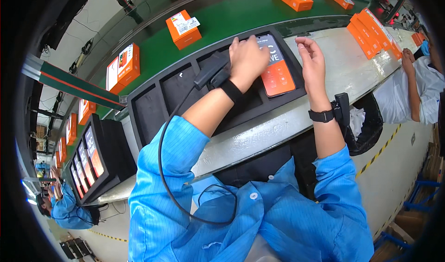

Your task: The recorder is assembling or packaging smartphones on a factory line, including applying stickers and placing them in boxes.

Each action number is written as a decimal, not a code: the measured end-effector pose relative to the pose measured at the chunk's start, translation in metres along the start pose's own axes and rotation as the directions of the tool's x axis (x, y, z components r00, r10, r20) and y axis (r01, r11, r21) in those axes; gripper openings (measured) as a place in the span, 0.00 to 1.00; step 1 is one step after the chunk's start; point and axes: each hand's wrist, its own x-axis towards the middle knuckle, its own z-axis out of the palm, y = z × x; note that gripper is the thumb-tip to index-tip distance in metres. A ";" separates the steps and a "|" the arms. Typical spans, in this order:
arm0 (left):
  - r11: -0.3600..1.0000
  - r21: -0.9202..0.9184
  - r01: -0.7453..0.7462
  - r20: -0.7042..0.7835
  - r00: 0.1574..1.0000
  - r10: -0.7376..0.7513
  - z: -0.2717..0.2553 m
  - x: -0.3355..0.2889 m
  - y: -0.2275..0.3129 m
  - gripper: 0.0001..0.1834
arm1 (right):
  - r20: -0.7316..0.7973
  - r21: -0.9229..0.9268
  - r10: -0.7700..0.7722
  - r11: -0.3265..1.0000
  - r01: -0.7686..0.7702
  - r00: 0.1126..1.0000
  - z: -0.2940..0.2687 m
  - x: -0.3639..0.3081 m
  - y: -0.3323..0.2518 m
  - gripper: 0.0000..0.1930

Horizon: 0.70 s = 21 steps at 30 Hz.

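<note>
A black foam tray [153,109] with several slots lies on the pale workbench in front of me. In its right slot rests a smartphone [276,72] with an orange and grey screen film. My left hand [248,58] lies over the phone's top left corner, fingers curled down onto it; a black device is strapped at that wrist with a cable running to my chest. My right hand [311,53] hovers just right of the phone, fingers apart and slightly bent, holding nothing. A black wrist strap with a small device sits on my right forearm.
Orange boxes [184,28] ride a green conveyor belt [232,16] beyond the tray; more are stacked at the right [373,32]. A second black tray [99,157] holding several phones stands at my left. Other workers sit at far right [417,86] and lower left [65,206].
</note>
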 end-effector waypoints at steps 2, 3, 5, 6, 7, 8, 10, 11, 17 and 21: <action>0.872 -0.471 0.130 -0.038 0.985 -0.168 0.000 -0.002 0.005 0.30 | -0.020 0.061 0.015 0.998 -0.014 1.000 -0.004 -0.004 0.001 0.10; 0.873 -0.472 0.125 -0.046 0.985 -0.165 0.002 -0.002 0.008 0.30 | -0.019 0.063 0.007 0.998 -0.006 1.000 -0.007 -0.003 0.002 0.10; 0.552 -0.827 0.104 -0.078 0.952 -0.296 0.008 -0.011 0.011 0.28 | -0.068 0.140 0.003 0.990 0.007 0.998 -0.006 -0.007 0.004 0.08; 0.364 -0.929 0.062 -0.056 0.951 -0.303 0.010 -0.012 0.012 0.26 | -0.062 0.144 0.000 0.990 0.009 0.998 -0.003 -0.009 0.004 0.08; 0.362 -0.931 0.058 -0.060 0.950 -0.307 0.006 -0.014 0.018 0.26 | -0.093 0.164 0.009 0.986 0.007 0.996 -0.005 -0.009 0.002 0.08; 0.189 -0.980 0.066 -0.002 0.941 -0.339 0.002 -0.017 0.023 0.24 | -0.122 0.184 0.018 0.983 0.005 0.992 -0.006 -0.009 0.000 0.07; -0.026 -0.981 0.192 0.183 0.875 -0.448 0.003 -0.017 0.026 0.16 | -0.122 0.195 0.010 0.981 0.014 0.993 -0.010 -0.010 0.003 0.07; -0.025 -0.960 0.278 0.267 0.886 -0.380 0.010 -0.025 0.026 0.13 | -0.128 0.208 0.007 0.978 0.020 0.992 -0.011 -0.010 0.006 0.07; -0.031 -0.905 0.424 0.405 0.838 -0.366 -0.005 -0.028 0.017 0.14 | -0.052 0.192 0.014 0.981 -0.004 0.999 -0.013 0.000 0.000 0.07; -0.147 -0.931 0.335 0.364 0.884 -0.293 -0.010 -0.024 -0.014 0.11 | 0.062 0.062 0.033 0.997 -0.036 0.998 -0.017 0.031 -0.007 0.09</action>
